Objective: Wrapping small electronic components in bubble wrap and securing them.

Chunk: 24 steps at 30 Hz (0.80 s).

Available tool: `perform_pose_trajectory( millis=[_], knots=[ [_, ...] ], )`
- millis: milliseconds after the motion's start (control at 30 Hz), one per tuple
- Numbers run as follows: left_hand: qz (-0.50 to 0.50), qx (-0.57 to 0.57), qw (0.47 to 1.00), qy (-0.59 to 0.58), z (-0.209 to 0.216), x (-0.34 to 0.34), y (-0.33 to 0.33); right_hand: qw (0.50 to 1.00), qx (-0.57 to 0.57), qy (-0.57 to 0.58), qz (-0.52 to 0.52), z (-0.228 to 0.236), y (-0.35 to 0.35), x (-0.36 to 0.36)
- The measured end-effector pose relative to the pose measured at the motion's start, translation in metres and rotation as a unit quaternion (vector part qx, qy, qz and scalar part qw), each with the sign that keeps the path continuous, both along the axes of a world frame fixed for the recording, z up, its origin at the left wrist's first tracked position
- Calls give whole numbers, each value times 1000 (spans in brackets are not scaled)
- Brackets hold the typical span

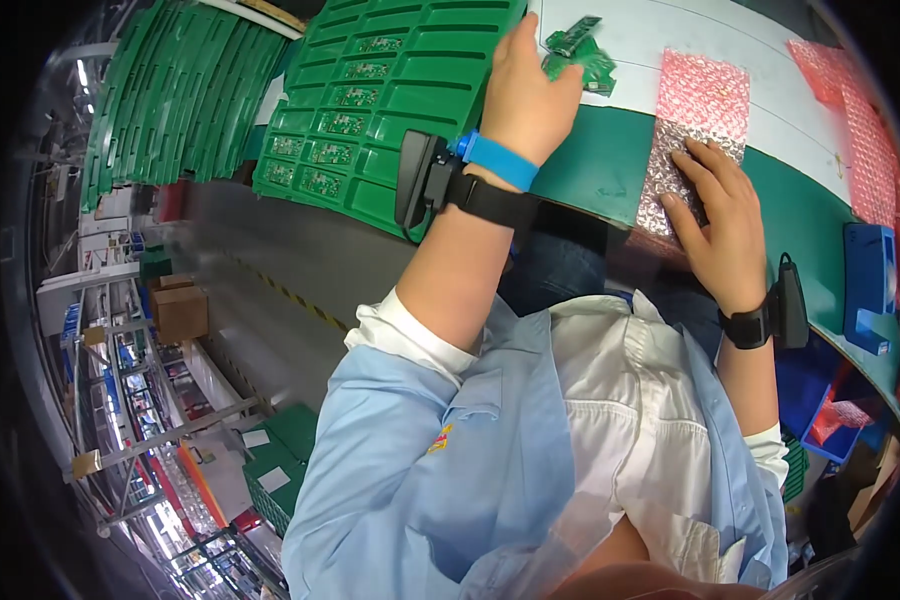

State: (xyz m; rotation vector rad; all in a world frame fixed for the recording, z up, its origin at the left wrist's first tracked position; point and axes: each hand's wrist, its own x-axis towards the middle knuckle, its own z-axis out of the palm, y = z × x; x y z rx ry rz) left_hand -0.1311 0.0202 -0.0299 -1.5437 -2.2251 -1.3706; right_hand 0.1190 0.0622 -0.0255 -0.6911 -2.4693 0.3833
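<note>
My left hand (532,95) is at the right edge of a green compartment tray (432,68), fingers stretched out and thumb apart; whether it touches the tray I cannot tell. Several small green circuit boards (355,96) sit in the tray's compartments. Just right of that thumb lies a loose pile of green circuit boards (596,68) on the white surface. My right hand (722,225) rests with spread fingers on a bubble-wrap bag (705,85), pink at its far part and clearer near the hand. Nothing shows in its grasp.
A stack of green trays (180,95) stands at the left. More pink bubble wrap (870,150) and a blue bin (868,265) are at the right. The green table edge (595,205) runs before me. Cardboard boxes (178,308) and shelving stand farther left.
</note>
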Motion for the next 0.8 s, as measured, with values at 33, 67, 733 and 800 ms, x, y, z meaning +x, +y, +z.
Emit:
perform_pose_trajectory(
  millis=[33, 67, 733, 800],
  knots=[
    [-9, -8, 999, -50, 8, 1, -4, 1000, -1, -1, -4, -1, 1, 2],
    [-18, -16, 995, -99, 16, 3, -10, 1000, -3, -1, -8, -2, 3, 3],
    [107, -216, 958, 153, 70, -178, -219, 998, 8, -56, -13, -1, 2, 3],
    [66, -272, 954, 105, 64, -169, -220, 998, 7, -59, -15, -1, 2, 2]
  ],
)
